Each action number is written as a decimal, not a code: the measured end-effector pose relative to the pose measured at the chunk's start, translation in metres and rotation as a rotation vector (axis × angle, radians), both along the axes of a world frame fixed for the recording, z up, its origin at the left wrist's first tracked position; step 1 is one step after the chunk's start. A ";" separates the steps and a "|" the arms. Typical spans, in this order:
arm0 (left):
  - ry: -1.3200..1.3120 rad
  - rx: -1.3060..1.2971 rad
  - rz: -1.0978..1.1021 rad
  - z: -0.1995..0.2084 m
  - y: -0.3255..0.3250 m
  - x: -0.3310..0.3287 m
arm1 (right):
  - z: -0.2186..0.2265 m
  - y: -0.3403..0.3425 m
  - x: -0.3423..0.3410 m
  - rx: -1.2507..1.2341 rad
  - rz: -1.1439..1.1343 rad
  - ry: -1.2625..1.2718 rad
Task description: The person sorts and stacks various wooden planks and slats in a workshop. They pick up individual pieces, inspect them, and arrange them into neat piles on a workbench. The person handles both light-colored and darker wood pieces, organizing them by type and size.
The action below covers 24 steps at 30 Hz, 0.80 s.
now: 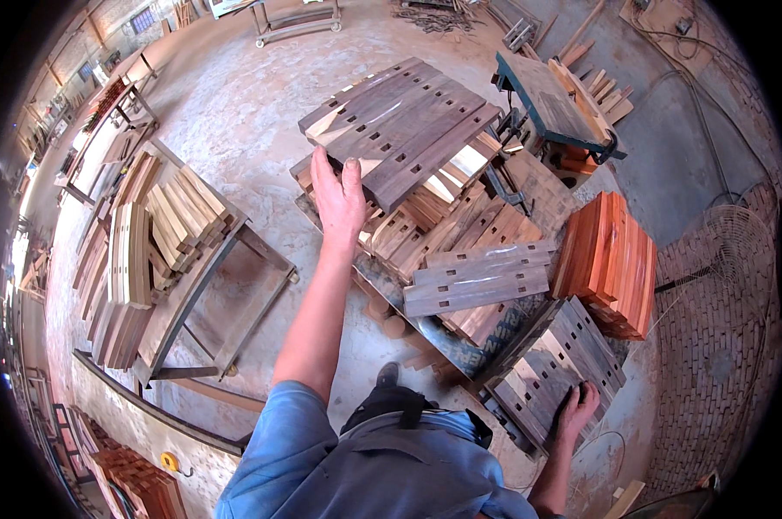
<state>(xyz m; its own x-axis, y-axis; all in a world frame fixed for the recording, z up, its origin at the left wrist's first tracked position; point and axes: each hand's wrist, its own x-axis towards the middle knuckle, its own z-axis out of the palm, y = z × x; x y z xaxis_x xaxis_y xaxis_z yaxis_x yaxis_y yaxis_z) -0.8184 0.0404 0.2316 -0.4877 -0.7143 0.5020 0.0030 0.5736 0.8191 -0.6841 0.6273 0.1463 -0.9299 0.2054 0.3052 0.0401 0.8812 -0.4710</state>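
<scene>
The setting is a workshop with a pale concrete floor (pixel 235 95) and a brick wall (pixel 711 346) on the right-hand side.

Left hand (pixel 337 197): extended forward on a straight arm, fingers spread and flat — open, gripping nothing. It rests at the near-left edge of a stack of dark slotted boards (pixel 400 125), each board cut with rows of small rectangular mortises. Whether the palm presses the dark boards or the lighter pieces just below them cannot be told with certainty from this angle.

Right hand (pixel 575 408): lowered beside the body, fingers curled over the near edge of a second pile of dark slotted boards (pixel 555 363). It appears to be gripping that edge, though the fingertips are partly hidden.

Between the two hands lie mixed light wooden slats (pixel 460 221) and a few grey slotted boards (pixel 477 281) laid crosswise on top of them. Just beyond the right hand stands a block of reddish-orange boards (pixel 607 259). Further out, past the left hand's stack, sits a green-framed machine table (pixel 551 104).

Well to the left of the left hand, a metal-framed rack (pixel 209 285) carries curved pale wood pieces (pixel 162 225) — stacked on edge and flat.
</scene>
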 end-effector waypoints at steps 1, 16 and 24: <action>0.005 0.022 -0.009 -0.001 -0.002 0.000 | -0.001 0.001 -0.001 0.009 0.002 -0.002; -0.187 -0.375 -0.288 0.071 0.025 0.025 | -0.010 0.008 -0.003 0.023 -0.056 -0.002; -0.736 -1.124 -0.247 0.078 0.051 -0.007 | 0.001 -0.001 -0.004 0.019 -0.053 0.003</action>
<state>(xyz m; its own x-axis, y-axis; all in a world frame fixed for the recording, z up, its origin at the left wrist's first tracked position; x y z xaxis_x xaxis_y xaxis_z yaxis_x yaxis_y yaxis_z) -0.8258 0.0919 0.3100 -0.9462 0.0471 0.3201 -0.0285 0.9733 -0.2276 -0.6876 0.6263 0.1477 -0.9169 0.2487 0.3120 0.0858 0.8865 -0.4546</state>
